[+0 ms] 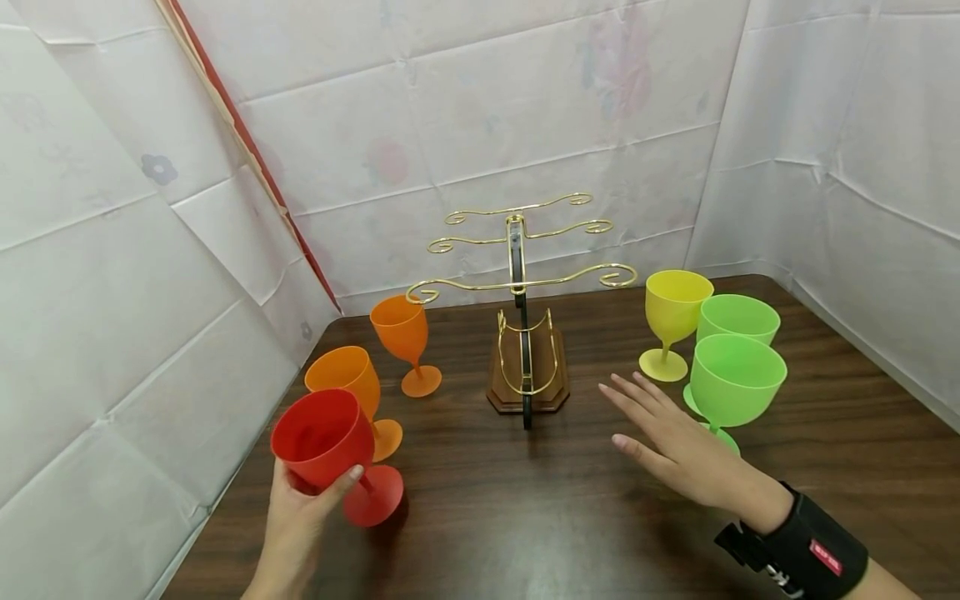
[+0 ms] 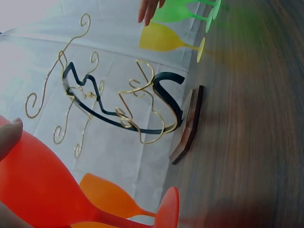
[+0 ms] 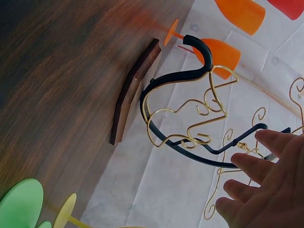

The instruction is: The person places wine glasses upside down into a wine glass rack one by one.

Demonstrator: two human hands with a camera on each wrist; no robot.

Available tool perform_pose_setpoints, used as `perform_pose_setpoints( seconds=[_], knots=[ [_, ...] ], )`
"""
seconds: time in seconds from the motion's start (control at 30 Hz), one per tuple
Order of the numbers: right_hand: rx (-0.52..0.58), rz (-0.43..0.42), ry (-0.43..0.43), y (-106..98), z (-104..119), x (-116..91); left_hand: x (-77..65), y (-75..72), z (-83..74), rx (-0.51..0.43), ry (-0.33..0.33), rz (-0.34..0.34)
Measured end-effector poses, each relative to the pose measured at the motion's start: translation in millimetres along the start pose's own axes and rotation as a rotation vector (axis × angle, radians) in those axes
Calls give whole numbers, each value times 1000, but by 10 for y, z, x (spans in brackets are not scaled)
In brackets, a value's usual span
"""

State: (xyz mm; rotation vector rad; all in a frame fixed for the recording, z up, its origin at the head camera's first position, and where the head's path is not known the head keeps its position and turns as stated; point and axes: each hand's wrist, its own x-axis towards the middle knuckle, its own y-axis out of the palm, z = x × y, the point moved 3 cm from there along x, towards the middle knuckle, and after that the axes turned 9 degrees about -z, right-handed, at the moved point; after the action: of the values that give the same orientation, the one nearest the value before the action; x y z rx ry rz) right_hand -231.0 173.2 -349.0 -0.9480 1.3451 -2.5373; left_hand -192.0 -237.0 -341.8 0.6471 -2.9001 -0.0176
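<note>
In the head view my left hand (image 1: 296,517) grips the bowl of a red goblet (image 1: 330,442), thumb along its near side. The goblet leans a little, its foot low over the table at the left; whether it touches the wood I cannot tell. My right hand (image 1: 678,442) hovers above the table with straight fingers, holding nothing, beside the nearer green goblet (image 1: 738,379). Between the hands stands a gold and black metal rack (image 1: 521,287) with curled arms on a wooden base (image 1: 551,392). In the right wrist view, spread fingers (image 3: 247,166) appear in front of the rack.
Two orange goblets, the nearer (image 1: 348,375) and the farther (image 1: 401,329), stand upright at the left. A yellow goblet (image 1: 675,304) and a second green goblet (image 1: 738,315) stand at the right. White patterned sheeting (image 1: 480,108) hangs behind the dark wooden table (image 1: 480,517).
</note>
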Motion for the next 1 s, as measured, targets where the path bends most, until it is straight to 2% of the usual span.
perform_pose_setpoints(
  seconds=[0.1,0.23,0.47,0.73,0.87,1.0],
  knots=[
    [13,-3,-8,-2,19,4,-15,55,1,2,9,15],
    [60,-9,-22,7,65,8,-60,170,-15,-9,33,69],
    [168,15,-23,58,156,36,-116,469,-81,-18,33,182],
    [337,70,3,161,317,132,-215,911,-107,-111,55,379],
    [469,126,43,204,412,192,-280,1144,-144,-175,76,493],
    [617,160,73,226,485,237,-342,1354,-189,-196,116,594]
  ],
)
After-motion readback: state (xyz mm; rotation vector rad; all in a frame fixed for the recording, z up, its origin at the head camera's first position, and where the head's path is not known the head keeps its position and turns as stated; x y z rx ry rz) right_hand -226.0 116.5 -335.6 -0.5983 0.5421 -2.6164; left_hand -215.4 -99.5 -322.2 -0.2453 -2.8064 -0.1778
